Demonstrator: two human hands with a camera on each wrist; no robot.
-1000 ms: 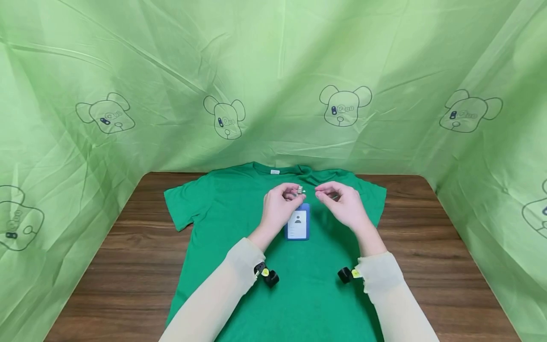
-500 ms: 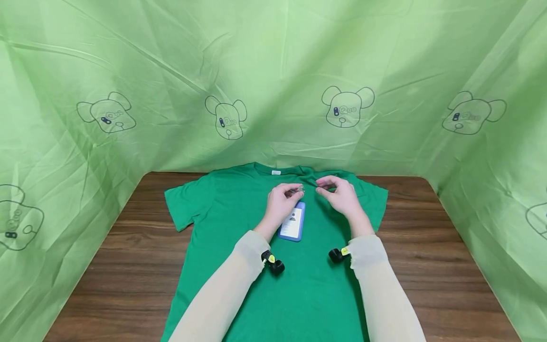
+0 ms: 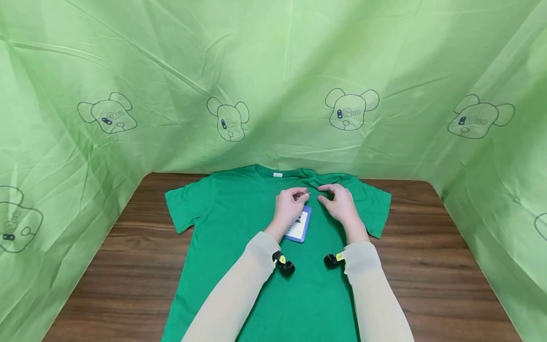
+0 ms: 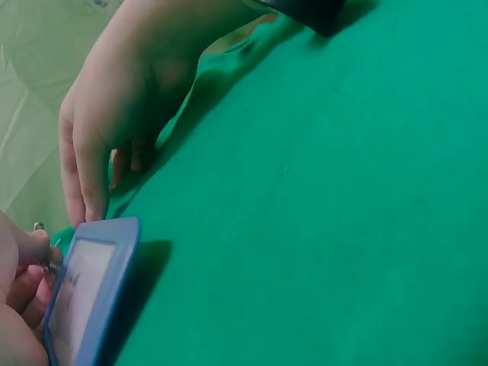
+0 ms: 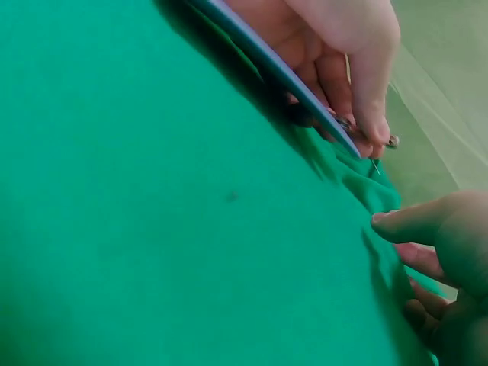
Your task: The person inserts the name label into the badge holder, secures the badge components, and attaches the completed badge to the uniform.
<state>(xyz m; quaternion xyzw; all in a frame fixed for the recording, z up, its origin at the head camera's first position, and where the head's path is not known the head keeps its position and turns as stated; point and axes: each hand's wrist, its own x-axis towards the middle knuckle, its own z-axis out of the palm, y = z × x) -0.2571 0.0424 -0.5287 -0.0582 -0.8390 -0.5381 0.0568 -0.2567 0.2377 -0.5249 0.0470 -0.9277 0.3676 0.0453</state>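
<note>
A blue-framed ID badge [image 3: 298, 225] with a white card hangs tilted from a small metal pin clip [image 3: 308, 193]. My left hand [image 3: 289, 209] pinches that clip between thumb and fingers, over the chest of a green T-shirt [image 3: 239, 228]. In the right wrist view a thin pin [image 5: 376, 166] points down close to the cloth; whether it touches is unclear. My right hand [image 3: 340, 206] is just right of the clip, thumb and forefinger apart, fingers at the shirt. The left wrist view shows the badge [image 4: 95, 297] edge-on above the fabric.
The T-shirt lies spread on a brown wooden table [image 3: 128, 247], its collar at the far edge with small wrinkles near it. A light green printed curtain [image 3: 273, 71] encloses the back and sides. Black wrist cameras [image 3: 287, 268] hang below both wrists.
My left hand has shifted slightly right with the clip, turning it, and the badge has swung and tilted. My right hand's thumb and forefinger have spread apart.
</note>
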